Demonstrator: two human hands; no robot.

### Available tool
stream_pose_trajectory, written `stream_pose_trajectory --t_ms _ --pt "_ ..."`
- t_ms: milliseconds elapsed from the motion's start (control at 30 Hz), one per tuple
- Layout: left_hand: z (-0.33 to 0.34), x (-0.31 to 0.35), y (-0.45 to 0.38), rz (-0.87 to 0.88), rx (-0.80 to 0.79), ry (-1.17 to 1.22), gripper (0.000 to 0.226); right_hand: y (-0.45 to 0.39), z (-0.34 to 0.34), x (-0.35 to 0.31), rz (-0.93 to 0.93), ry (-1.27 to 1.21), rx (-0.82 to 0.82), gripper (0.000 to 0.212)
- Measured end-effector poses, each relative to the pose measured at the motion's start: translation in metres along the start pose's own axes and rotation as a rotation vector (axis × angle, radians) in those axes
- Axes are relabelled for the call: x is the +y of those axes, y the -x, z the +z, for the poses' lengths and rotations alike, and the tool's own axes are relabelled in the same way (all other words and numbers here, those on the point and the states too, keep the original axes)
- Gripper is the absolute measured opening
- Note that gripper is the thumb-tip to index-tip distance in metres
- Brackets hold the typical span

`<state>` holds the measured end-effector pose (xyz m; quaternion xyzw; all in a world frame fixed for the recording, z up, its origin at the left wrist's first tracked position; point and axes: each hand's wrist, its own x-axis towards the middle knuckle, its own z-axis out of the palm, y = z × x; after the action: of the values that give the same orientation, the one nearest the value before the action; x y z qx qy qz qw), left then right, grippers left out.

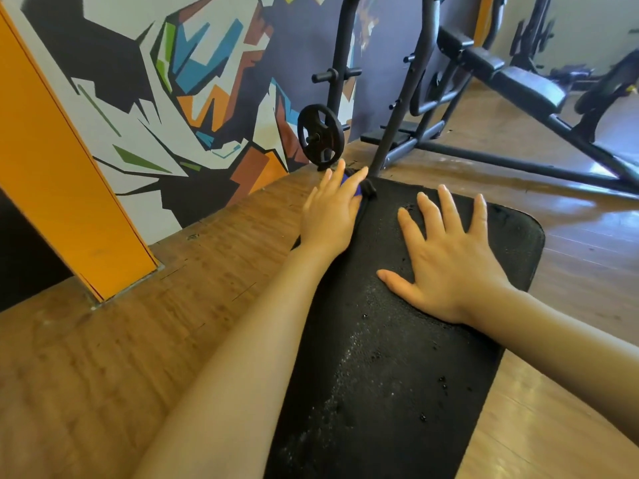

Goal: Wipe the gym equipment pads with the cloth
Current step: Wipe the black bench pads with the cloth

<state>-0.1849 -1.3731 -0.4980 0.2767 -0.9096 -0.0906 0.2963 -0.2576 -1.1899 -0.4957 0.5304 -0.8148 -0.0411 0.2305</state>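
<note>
— Where is the cloth (350, 186)?

— It is hiding under the left hand (330, 210), at the far left corner of the black pad (397, 357). Only a small blue bit is peeking out between the fingers. Most of it is covered.

— Is that hand squeezing it?

— The fingers are looking straight, pressing down flat on it. So the grip is wide, not closed round anything. The thumb is hard to make out.

— And the other hand?

— The right hand (449, 261) is lying flat on the pad, fingers spread wide, holding nothing.

— Is the pad wet?

— Little drops are shining on it. Its near end is running off the bottom of the view. A round weight plate (321, 134) is standing behind the left hand, its bottom partly hidden.
</note>
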Motion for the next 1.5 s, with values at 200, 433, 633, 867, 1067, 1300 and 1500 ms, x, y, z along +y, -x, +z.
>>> stream_pose_trajectory --t_ms 200,433,633,867,1067,1300,1500 --pt "-0.021 -0.006 0.061 0.003 -0.063 -0.002 0.050 0.004 -0.005 -0.002 -0.009 -0.037 -0.004 0.097" --pt "-0.017 -0.006 0.077 -0.007 -0.056 -0.016 0.054 0.008 -0.007 -0.003 -0.024 -0.109 0.022 0.095" --pt "-0.005 0.013 -0.014 0.000 -0.015 -0.020 0.047 0.006 -0.004 -0.005 -0.009 -0.107 0.042 0.094" --pt "-0.016 -0.024 0.054 0.114 -0.056 0.051 0.051 0.006 -0.002 -0.005 -0.006 -0.079 0.052 0.096" --pt "-0.023 -0.053 0.130 0.125 -0.067 0.103 0.059 0.006 -0.001 -0.006 -0.011 -0.084 0.065 0.096" --pt "-0.014 -0.016 0.042 0.112 -0.029 0.047 0.050 0.005 -0.001 -0.007 -0.001 -0.073 0.063 0.097" --pt "-0.007 0.000 0.004 0.119 -0.060 0.028 0.048 0.004 0.001 -0.007 0.000 -0.076 0.066 0.097"
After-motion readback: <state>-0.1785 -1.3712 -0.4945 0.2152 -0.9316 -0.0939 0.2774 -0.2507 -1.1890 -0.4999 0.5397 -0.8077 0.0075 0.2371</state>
